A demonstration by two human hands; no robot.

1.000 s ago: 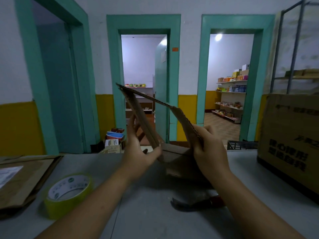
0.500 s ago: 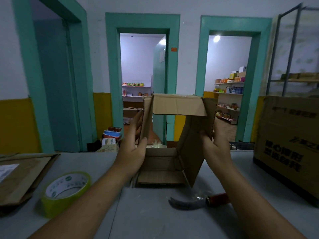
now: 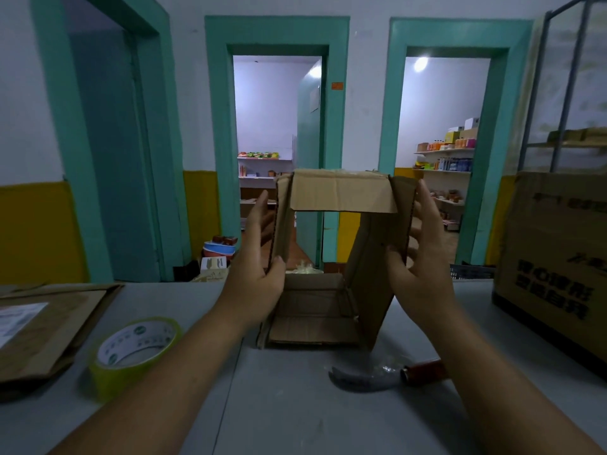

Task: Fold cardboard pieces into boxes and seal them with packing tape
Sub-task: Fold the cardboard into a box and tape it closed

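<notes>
Centrally, the left hand (image 3: 259, 284) and right hand (image 3: 420, 277) stand apart, each pinching a side flap of the upright cardboard box (image 3: 341, 195) between thumb and nearly straight fingers.

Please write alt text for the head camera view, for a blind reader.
Two hands hold a half-formed cardboard box upright on a grey table, left hand on its left wall, right hand on its right. A tape roll lies to the left, a hammer in front, a large carton at right.
</notes>
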